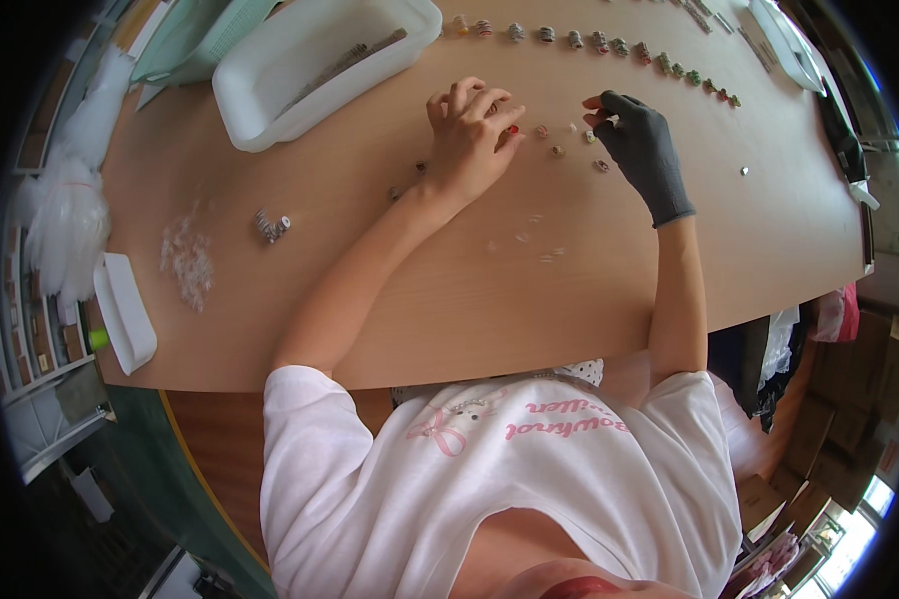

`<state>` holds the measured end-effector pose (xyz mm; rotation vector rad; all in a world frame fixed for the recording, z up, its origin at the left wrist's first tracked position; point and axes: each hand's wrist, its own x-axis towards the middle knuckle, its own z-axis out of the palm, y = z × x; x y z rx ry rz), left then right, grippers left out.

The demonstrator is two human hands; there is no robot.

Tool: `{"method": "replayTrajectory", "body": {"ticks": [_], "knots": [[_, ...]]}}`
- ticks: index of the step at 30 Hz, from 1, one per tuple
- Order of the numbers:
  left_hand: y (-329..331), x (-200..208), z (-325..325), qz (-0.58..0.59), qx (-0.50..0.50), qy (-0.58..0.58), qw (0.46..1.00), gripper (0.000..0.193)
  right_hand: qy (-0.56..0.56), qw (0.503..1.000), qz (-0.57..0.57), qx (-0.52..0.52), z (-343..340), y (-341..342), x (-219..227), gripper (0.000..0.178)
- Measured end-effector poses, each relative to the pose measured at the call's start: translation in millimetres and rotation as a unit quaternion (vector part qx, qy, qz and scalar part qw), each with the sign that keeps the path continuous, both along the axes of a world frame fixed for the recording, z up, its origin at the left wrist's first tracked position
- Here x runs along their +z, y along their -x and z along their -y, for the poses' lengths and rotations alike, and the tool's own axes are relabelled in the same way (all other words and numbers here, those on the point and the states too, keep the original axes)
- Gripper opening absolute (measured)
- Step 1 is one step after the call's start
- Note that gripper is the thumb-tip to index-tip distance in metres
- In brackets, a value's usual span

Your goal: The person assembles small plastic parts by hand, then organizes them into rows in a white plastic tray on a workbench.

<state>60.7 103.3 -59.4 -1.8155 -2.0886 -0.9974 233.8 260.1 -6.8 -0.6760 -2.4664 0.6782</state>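
Observation:
My left hand [472,125], bare, hovers with curled fingers above the middle of the table. Between its thumb and forefinger shows a small red bead-like piece [512,129]. To its right, my right hand [637,142] wears a dark grey glove that leaves the fingertips bare. Its bent fingers are apart, and I see nothing held in them. Small round pieces lie between the hands, among them a reddish one [541,131], a brownish one [557,151] and a dark-ringed one [601,166]. More dark pieces [422,167] are partly hidden beside my left wrist.
Across the back runs a curved row of colourful bead stacks [575,40]. A white bin [260,110] with grey strips stands at back left, next to a green basket [195,45]. Clear bits [187,260], silvery pieces [270,226] and a white tray [125,314] lie left.

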Motion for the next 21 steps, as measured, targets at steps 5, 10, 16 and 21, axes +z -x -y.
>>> {"method": "replayTrajectory", "body": {"ticks": [5, 10, 16, 21], "knots": [[-5.2, 5.1, -0.7, -0.007, -0.005, 0.022, 1.000, 0.038, -0.057, 0.987, 0.075, 0.133, 10.1, 9.0, 2.9, 0.013], [-5.3, 1.8, -13.4, -0.012, -0.022, 0.022, 0.999, 0.033, -0.162, 0.970, 0.109, 0.147, 5.0, 17.1, -8.2, 0.008], [3.9, 6.8, -24.1, 0.023, -0.027, 0.004, 0.999, 0.025, -0.205, 0.958, 0.125, 0.156, 5.3, 32.9, -7.7, 0.008], [-2.0, -8.5, -29.3, 0.055, -0.058, -0.007, 0.997, 0.026, -0.341, 0.916, 0.091, 0.190, 7.8, 31.9, -20.5, 0.004]]}}
